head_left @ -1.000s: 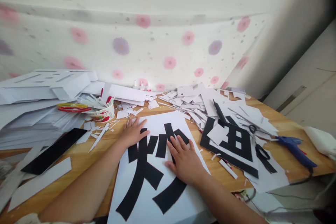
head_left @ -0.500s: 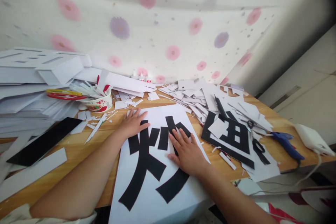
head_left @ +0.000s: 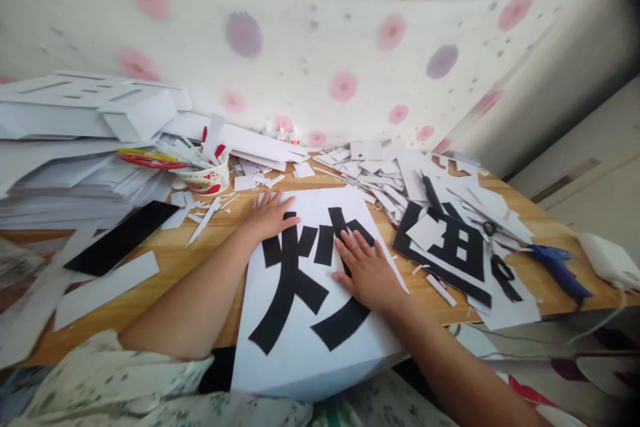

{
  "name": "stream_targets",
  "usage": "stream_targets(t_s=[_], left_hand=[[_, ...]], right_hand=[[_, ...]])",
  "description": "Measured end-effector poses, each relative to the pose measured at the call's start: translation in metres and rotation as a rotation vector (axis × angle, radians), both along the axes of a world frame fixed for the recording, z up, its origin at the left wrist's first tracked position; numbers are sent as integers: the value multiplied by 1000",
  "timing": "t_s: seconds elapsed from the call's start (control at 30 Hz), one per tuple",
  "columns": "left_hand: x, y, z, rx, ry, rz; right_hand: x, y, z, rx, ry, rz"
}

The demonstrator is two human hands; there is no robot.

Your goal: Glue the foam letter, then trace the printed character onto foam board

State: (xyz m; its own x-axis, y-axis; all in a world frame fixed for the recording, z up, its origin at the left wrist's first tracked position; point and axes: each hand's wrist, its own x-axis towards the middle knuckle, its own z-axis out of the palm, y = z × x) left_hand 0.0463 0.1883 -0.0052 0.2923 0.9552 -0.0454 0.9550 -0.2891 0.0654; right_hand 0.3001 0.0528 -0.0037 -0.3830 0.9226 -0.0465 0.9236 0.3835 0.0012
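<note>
Black shapes (head_left: 286, 290) look laid out on white paper (head_left: 280, 373); left hand (head_left: 268, 217) and right hand (head_left: 371, 275) lie flat, grips open; what's left, can't tell.

Large black 炒 on the white sheet (head_left: 280, 370)
It reads upright, its right side partly hidden. Another black character, on the board (head_left: 470, 265), is partly covered and unclear; print on the cup (head_left: 213, 181) and bottles (head_left: 282, 135) is too small.

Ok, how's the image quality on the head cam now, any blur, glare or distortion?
Head view: soft, fairly even light, no harsh glare on the white sheet; top right corner falls dark; cabinet edges slant steeply, wide-angle style; black character edges read clean, clear bag at far left looks smeary.
</note>
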Motion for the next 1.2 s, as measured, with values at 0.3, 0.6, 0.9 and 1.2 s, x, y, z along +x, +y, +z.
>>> stream_targets(t_s=[0.3,0.6,0.9,1.2], left_hand=[[34,-30,3,-14,-6,-300],[37,-29,-1,-85,-9,-296],[37,-29,2,-59,33,-307],[36,-18,-4,-15,86,-328]], right_hand=[[3,-1,-6,87,-49,19],[-25,-44,-2,40,43,297],[-100,-76,10,-32,247,503],[-92,-79,15,12,224,438]])
